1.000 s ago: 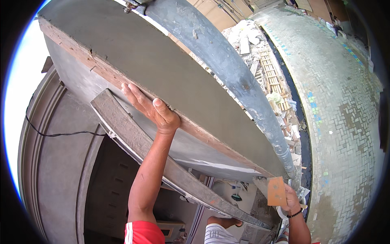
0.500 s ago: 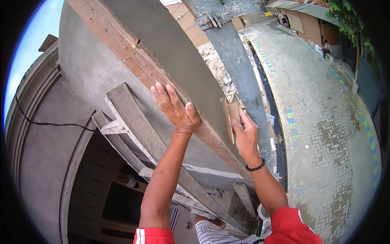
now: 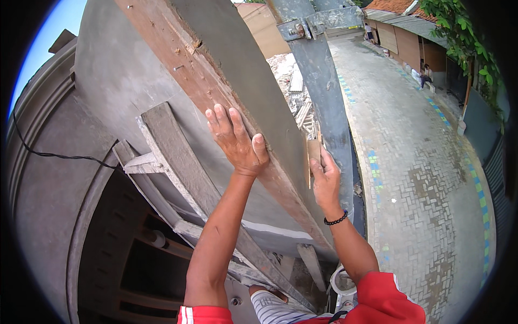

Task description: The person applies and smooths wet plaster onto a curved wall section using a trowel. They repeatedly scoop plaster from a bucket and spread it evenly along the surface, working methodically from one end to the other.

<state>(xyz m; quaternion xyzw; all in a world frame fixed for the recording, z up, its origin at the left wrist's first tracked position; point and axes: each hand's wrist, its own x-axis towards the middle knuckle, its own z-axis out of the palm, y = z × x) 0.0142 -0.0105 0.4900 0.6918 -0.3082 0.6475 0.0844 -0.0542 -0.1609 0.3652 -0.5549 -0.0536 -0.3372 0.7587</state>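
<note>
My left hand (image 3: 237, 143) lies flat with fingers stretched on a long reddish wooden plank (image 3: 189, 75). Nails stick out of that plank, which runs along the edge of a grey plastered wall. In my right hand (image 3: 327, 181) is a wooden float (image 3: 314, 150), gripped by its block handle. Its thin board faces the fresh grey plaster (image 3: 253, 75) of the wall's narrow side; whether it touches cannot be made out. A dark beaded bracelet (image 3: 336, 218) circles my right wrist.
A mortar-stained wooden frame (image 3: 167, 132) leans below the plank on the left. Right of the wall rises a blue-grey post (image 3: 326, 92) with a bracket. A white bucket (image 3: 343, 281) stands low by my right arm. Beyond lies a paved lane (image 3: 415, 162), with people far off.
My view has shifted slightly. The float now appears more edge-on beside the plaster, held in the same right-hand grip. My left hand stays flat on the plank.
</note>
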